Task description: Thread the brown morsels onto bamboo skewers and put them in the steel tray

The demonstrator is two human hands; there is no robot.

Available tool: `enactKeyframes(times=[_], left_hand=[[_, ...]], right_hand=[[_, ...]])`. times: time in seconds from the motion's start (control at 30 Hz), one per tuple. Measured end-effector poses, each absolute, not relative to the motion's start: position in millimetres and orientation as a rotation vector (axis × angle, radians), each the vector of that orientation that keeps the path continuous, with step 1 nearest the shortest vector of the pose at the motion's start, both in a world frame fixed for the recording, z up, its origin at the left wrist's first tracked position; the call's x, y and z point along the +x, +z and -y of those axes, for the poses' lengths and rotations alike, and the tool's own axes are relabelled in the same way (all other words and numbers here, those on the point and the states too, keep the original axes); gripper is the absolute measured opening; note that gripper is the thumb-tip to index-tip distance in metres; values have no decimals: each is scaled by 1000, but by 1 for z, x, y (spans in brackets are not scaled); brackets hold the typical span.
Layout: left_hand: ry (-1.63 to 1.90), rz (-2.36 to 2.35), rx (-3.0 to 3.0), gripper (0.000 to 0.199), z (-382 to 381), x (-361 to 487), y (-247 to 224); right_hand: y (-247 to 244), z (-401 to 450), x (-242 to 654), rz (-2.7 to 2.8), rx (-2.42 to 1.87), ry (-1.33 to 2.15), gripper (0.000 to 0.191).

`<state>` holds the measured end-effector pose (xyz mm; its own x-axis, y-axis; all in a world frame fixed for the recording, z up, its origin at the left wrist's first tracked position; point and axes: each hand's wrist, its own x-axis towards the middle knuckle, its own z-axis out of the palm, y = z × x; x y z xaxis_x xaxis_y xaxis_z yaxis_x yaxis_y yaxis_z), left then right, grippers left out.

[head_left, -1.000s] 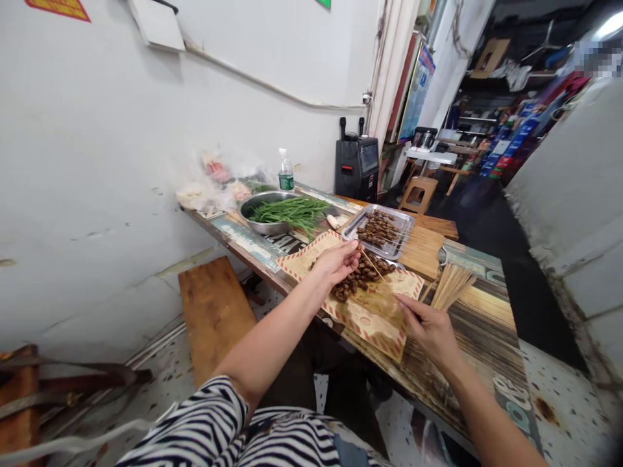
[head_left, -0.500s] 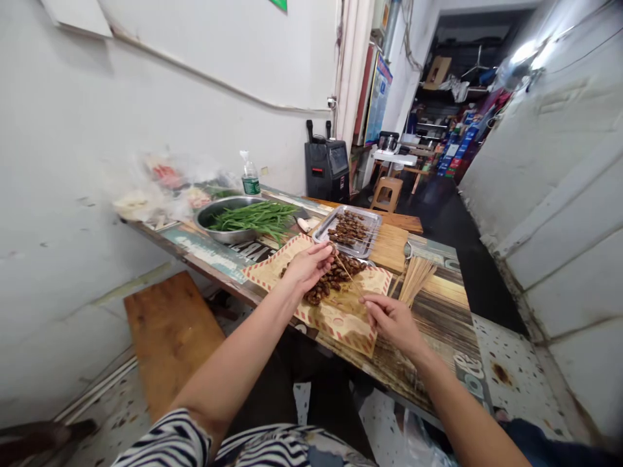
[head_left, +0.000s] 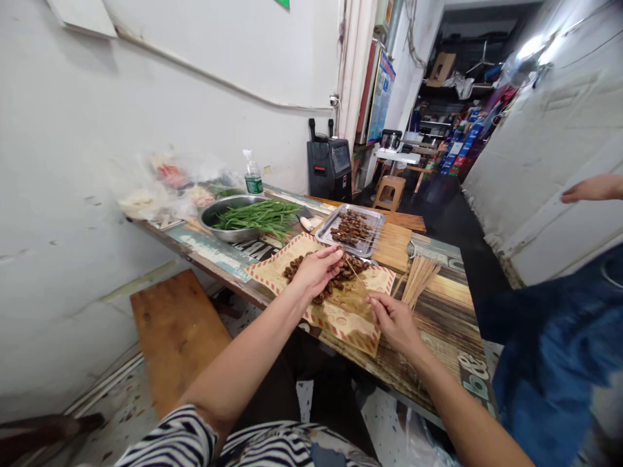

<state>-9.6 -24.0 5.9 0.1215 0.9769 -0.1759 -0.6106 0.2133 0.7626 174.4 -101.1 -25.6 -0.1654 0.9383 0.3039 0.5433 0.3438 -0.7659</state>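
Observation:
My right hand pinches the back end of a thin wooden skewer, which slants up to the left. At its far end, my left hand has thumb and fingers closed on a small brown pupa-like piece, mostly hidden by the fingertips. Under both hands, a pile of glossy brown pupa-like pieces lies on a sheet of patterned paper with a red-striped border. Just behind, a metal tray carries several loaded skewers. A bundle of bare skewers rests right of the paper.
A steel bowl of long green vegetables stands at the left, near a bottle and plastic bags. A wooden board lies beside the tray. At the right edge is another person in blue clothing, one hand showing.
Another person has come into view at the right. My hands hold nearly the same pose around the skewer, and the view has shifted slightly.

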Motion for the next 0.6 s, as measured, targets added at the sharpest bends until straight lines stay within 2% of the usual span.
enactKeyframes(times=[0.37, 0.6], left_hand=[[1221, -770, 556, 26, 24, -10, 3], [1217, -789, 541, 13, 28, -13, 4]], right_hand=[[-28, 100, 173, 1799, -1286, 800, 32], [-25, 103, 170, 1798, -1297, 712, 27]])
